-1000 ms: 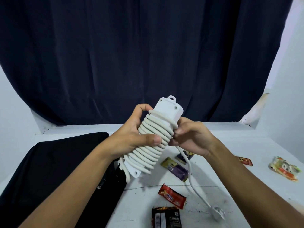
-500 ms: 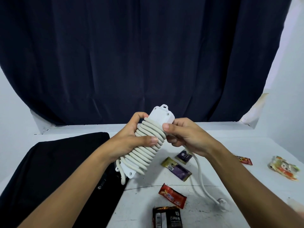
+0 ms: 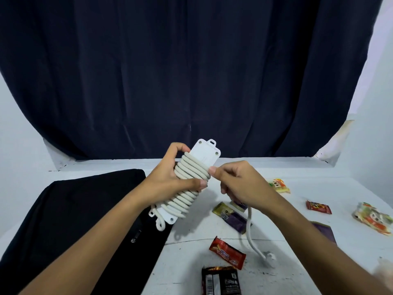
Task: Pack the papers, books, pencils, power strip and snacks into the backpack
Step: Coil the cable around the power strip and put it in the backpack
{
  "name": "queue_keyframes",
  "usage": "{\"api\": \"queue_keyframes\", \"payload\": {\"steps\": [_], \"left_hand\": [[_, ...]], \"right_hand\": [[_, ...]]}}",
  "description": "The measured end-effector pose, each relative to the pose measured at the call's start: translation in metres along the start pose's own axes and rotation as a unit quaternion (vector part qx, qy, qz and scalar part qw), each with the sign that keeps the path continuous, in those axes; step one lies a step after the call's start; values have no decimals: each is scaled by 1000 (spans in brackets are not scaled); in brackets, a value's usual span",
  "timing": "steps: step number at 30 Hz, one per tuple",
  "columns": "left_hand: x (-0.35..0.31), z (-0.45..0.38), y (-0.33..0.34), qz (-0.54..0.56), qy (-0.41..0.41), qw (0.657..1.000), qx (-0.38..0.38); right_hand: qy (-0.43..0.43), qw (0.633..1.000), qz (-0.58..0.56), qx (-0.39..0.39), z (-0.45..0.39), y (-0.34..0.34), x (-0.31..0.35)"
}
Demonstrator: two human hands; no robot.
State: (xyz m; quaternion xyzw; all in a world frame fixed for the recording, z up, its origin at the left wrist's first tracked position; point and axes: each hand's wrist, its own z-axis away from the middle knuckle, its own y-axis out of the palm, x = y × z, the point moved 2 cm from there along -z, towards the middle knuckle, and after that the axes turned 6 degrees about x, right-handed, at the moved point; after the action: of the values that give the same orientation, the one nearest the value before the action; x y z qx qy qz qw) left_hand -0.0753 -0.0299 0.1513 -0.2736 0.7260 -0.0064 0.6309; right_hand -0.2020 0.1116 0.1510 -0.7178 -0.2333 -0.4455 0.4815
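My left hand (image 3: 170,179) grips the white plastic power strip (image 3: 187,179), wound in its own grey-white cord and held tilted above the white surface (image 3: 297,262). My right hand (image 3: 238,184) pinches the loose cord (image 3: 249,222) beside the coils. The flat black fabric backpack (image 3: 74,209) lies left; red foil snack packet (image 3: 227,255) below.

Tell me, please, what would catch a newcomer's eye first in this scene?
First, the white power strip held up at the centre, its cord coiled around it: the left hand grips the body while the right hand holds the loose cord. Behind hangs a dark curtain. A black backpack lies left on the white table, with snack packets scattered right.
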Motion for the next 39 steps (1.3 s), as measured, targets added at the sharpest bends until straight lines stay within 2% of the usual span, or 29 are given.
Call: {"api": "queue_keyframes", "payload": {"steps": [5,9,13,18,22,24,27,29,31,34,36,39], "left_hand": [[3,-7,-2,-54,13,997,-58],[4,-11,-10,-103,6,989,-105],[7,-10,-7,-183,-11,974,-130],[6,-10,4,-317,-38,938,-137],[-2,-10,12,-411,-49,906,-91],[-5,-10,9,-407,-95,908,-33],[-8,-8,1,-358,-173,913,93],[-8,-6,-1,-363,-190,895,176],[-8,-4,-1,-366,-190,882,227],[-3,0,1,-313,-188,889,278],[3,3,4,-236,-158,904,319],[12,9,12,-29,-95,920,379]], "right_hand": [[37,990,136,15,-3,-4,0],[77,992,96,33,-4,-8,-11],[77,992,98,-12,-4,-5,-17],[41,959,273,-64,-6,13,-12],[-7,913,401,-73,-1,16,0],[-53,887,458,-41,0,13,4],[-153,840,521,18,3,8,13],[-211,833,508,60,5,3,22],[-222,864,438,111,4,-5,29],[-181,920,307,162,-3,-15,33],[-149,949,198,193,-7,-19,34],[-131,966,35,219,-10,-24,34]]}}
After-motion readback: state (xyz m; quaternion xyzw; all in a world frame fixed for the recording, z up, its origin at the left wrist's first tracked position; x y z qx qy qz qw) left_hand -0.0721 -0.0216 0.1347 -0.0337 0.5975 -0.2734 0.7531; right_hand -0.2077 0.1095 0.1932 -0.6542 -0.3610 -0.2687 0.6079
